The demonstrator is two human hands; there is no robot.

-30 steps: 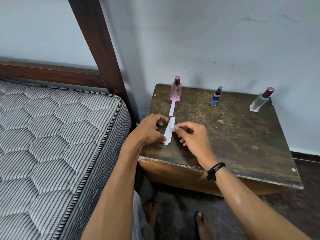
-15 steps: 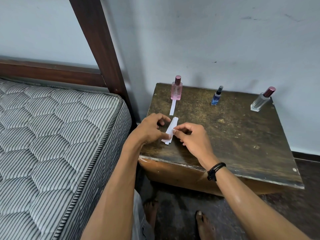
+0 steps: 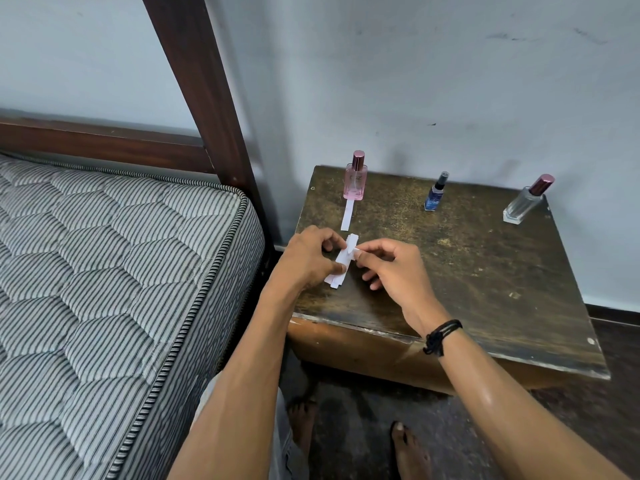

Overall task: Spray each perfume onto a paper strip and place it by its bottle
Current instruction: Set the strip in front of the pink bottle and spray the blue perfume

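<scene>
Three perfume bottles stand along the back of a worn wooden side table (image 3: 485, 278): a pink bottle (image 3: 355, 180) at the left, a small blue bottle (image 3: 434, 195) in the middle, a clear bottle (image 3: 524, 202) with a dark pink cap at the right. One white paper strip (image 3: 346, 215) lies flat just in front of the pink bottle. Near the table's front left, my left hand (image 3: 308, 259) pinches a small stack of paper strips (image 3: 341, 265). The fingertips of my right hand (image 3: 388, 268) grip the top strip at its upper end.
A striped mattress (image 3: 104, 289) on a dark wooden bed frame (image 3: 201, 98) lies close to the table's left side. A pale wall (image 3: 450, 81) runs right behind the bottles. My bare feet stand on the dark floor (image 3: 363, 427) below the table's front edge.
The stack of strips has tilted and fanned slightly between my hands. My right fingertips have shifted along the top strip. The bottles and the laid strip have not moved.
</scene>
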